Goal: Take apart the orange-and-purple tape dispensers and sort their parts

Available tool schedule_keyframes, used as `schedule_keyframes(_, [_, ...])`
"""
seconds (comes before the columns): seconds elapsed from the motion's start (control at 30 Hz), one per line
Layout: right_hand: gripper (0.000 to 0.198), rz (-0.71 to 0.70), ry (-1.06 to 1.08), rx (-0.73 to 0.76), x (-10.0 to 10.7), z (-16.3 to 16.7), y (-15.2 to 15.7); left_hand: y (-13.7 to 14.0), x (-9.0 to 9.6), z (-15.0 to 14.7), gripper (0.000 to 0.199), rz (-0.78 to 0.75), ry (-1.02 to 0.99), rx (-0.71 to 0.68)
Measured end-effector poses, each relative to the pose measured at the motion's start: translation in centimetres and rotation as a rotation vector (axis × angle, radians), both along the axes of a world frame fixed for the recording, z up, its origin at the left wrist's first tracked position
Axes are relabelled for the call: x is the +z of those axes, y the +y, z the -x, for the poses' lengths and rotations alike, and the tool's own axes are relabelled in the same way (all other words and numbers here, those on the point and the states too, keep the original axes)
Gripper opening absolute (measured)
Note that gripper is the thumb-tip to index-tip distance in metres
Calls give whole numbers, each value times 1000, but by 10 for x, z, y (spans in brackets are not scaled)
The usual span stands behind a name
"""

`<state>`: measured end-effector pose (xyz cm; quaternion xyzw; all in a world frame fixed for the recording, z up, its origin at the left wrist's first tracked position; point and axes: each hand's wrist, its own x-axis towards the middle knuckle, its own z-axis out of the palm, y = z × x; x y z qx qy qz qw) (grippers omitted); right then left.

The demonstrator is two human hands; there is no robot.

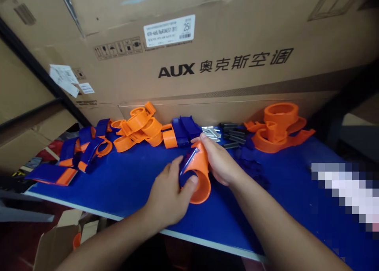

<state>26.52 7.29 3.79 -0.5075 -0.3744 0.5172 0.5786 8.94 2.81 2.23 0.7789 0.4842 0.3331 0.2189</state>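
Observation:
Above the blue tabletop I hold an orange and blue plastic tape dispenser (203, 186), its round hollow end facing me. My left hand (173, 194) grips it from the left, the thumb in the ring opening and the fingers over the blue part. From the right, my right hand (217, 156) closes around its far upper end; some of those fingers are hidden behind it. Just beyond my hands lie metal blade strips (211, 133) and small black rods (233, 135). Blue plastic pieces (250, 160) are partly hidden behind my right forearm.
Assembled dispensers (89, 144) are heaped at the left. Orange bodies (137, 127) and blue covers (185, 129) stand along the back, with more orange bodies (278, 125) at the right. A large cardboard box (222, 85) walls off the rear. An open carton (56, 239) sits below the front edge.

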Motion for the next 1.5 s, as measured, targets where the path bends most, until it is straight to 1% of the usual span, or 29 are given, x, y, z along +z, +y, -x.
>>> schedule_keyframes(0.07, [52,25,-61,-6,-2,-5,3,22,14,4,58,-98,-44,-119])
schedule_keyframes(0.13, [51,10,-108,-37,-3,-12,7,44,30,7,53,-141,-69,-324])
schedule_keyframes(0.2, [49,-30,-158,-62,-4,-19,11,63,43,8,51,-95,-69,-541])
schedule_keyframes(0.23, [49,-49,-201,-62,-5,-23,13,69,46,8,51,-52,-68,-621])
schedule_keyframes(0.3, [48,-81,-334,-30,-6,-27,14,78,45,8,51,18,-106,-698])
schedule_keyframes(0.37, [47,-97,-479,26,-7,-28,13,80,35,7,48,29,-167,-695])
schedule_keyframes(0.4, [47,-96,-530,56,-7,-27,11,79,29,6,45,4,-190,-676])
schedule_keyframes(0.5, [46,-89,-601,137,-7,-20,5,75,10,4,34,-141,-213,-591])
schedule_keyframes(0.57, [46,-91,-632,181,-7,-15,2,73,4,2,30,-221,-200,-554])
schedule_keyframes(0.63, [47,-83,-656,199,-7,-12,0,72,3,2,27,-284,-173,-546])
schedule_keyframes(0.8, [49,-45,-702,201,-6,-9,-2,69,12,4,11,-398,-52,-554])
schedule_keyframes(0.9, [48,-43,-745,228,-4,-5,-4,67,13,4,8,-426,17,-530])
schedule_keyframes(1.0, [45,-49,-796,263,-4,-1,-6,65,11,2,11,-447,92,-514])
schedule_keyframes(1.1, [43,-18,-839,290,-6,0,-6,62,8,-2,12,-453,170,-503])
schedule_keyframes(1.23, [41,13,-857,350,-11,-3,-5,57,4,-6,15,-409,285,-454])
schedule_keyframes(1.37, [35,-2,-840,435,-15,-7,-5,50,2,-9,13,-313,335,-428])
schedule_keyframes(1.5, [34,44,-823,444,-16,-10,-3,46,3,-10,9,-187,325,-422])
